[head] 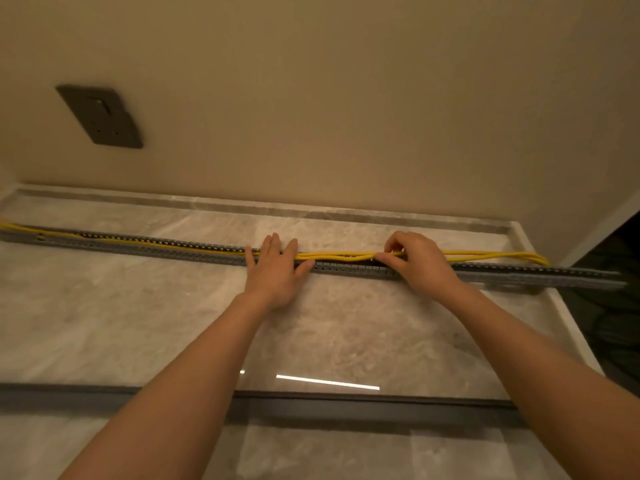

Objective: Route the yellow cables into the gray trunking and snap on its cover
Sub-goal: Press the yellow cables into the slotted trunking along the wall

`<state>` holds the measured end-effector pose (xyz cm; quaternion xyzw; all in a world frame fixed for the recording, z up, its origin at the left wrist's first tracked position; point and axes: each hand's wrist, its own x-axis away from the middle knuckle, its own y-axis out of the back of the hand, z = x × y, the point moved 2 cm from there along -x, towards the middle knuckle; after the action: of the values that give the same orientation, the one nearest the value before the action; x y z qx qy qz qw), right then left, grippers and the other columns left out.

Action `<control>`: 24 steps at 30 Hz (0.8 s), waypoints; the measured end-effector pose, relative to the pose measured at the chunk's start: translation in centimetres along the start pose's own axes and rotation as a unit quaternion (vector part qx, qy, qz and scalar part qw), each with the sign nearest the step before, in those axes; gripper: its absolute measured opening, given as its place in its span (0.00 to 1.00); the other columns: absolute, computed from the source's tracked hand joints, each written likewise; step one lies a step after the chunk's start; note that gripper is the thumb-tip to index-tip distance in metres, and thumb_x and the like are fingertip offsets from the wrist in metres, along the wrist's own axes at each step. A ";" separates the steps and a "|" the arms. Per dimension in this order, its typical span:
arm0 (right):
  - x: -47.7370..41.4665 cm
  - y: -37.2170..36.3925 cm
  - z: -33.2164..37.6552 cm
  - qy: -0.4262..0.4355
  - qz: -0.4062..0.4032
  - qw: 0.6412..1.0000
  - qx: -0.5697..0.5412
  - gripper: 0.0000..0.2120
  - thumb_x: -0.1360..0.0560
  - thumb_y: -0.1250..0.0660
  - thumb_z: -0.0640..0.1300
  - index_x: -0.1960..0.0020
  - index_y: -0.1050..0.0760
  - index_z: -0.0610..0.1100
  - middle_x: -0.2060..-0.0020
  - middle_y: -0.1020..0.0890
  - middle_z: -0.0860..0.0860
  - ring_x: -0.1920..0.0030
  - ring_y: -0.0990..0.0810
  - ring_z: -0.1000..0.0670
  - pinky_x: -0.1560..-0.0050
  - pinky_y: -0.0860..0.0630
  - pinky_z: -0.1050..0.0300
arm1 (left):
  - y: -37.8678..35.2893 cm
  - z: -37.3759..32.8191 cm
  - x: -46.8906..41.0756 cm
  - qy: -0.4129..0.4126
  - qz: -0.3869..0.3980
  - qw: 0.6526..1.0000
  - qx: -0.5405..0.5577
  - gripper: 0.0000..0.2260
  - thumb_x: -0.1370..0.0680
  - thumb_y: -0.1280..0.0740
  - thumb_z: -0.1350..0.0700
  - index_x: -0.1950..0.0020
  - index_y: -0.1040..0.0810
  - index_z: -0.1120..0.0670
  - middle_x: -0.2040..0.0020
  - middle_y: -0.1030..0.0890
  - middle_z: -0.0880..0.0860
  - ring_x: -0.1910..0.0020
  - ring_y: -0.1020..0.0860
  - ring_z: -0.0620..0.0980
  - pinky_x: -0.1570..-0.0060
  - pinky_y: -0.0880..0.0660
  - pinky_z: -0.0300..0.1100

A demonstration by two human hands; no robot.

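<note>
While the left hand point(277, 268) lies flat with straight fingers across the gray trunking point(156, 249), pressing the yellow cables point(346, 255) down around mid-run, the right hand point(415, 261) has thumb and fingertips pinched on the same bundle a bit further right. So I'd call this the routing step, roughly halfway. Toward the left edge of the marble counter point(138, 323) the cables sit down in the channel. Between the hands they ride on top of the slotted wall. Past the right hand they bow out behind the trunking toward the back right corner.

The trunking itself runs along the back of the counter near the wall and pokes out past the right edge. The long gray strip point(311, 407) along the front edge is the cover, I reckon, and no hand is on it.

Next move imo: work the pinched bit down between the walls, then walk both hands rightwards. Watch that loose right end, it looks springy enough to pop out.
</note>
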<state>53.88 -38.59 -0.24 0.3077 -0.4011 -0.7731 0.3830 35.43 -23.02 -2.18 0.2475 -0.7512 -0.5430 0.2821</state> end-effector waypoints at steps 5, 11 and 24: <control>0.0 0.3 0.5 -0.022 -0.009 1.000 0.005 0.11 0.26 0.33 0.52 0.59 0.25 0.45 0.61 0.23 0.51 0.56 0.29 0.49 0.59 0.34 0.55 | -0.4 0.4 0.4 -0.029 -0.023 0.999 -0.016 0.26 0.19 0.48 0.44 0.23 0.50 0.50 0.23 0.55 0.58 0.24 0.58 0.54 0.29 0.63 0.56; 0.7 0.9 0.8 -0.009 0.014 1.000 0.021 0.09 0.26 0.33 0.51 0.58 0.25 0.46 0.62 0.22 0.51 0.56 0.28 0.50 0.59 0.33 0.55 | -0.9 0.4 0.2 -0.028 -0.035 0.999 -0.021 0.26 0.18 0.51 0.44 0.23 0.53 0.50 0.23 0.57 0.59 0.24 0.60 0.55 0.30 0.64 0.57; 3.5 -1.8 2.5 0.181 -0.088 0.966 0.161 0.11 0.31 0.30 0.42 0.50 0.18 0.40 0.57 0.18 0.47 0.56 0.22 0.44 0.57 0.26 0.52 | -0.8 0.3 0.4 -0.028 -0.024 0.998 -0.042 0.27 0.19 0.52 0.43 0.23 0.57 0.49 0.23 0.58 0.58 0.24 0.59 0.55 0.29 0.63 0.57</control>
<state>49.47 -39.90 -1.11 0.5343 -0.4158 -0.6603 0.3250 35.00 -23.34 -2.92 0.2385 -0.7292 -0.5873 0.2580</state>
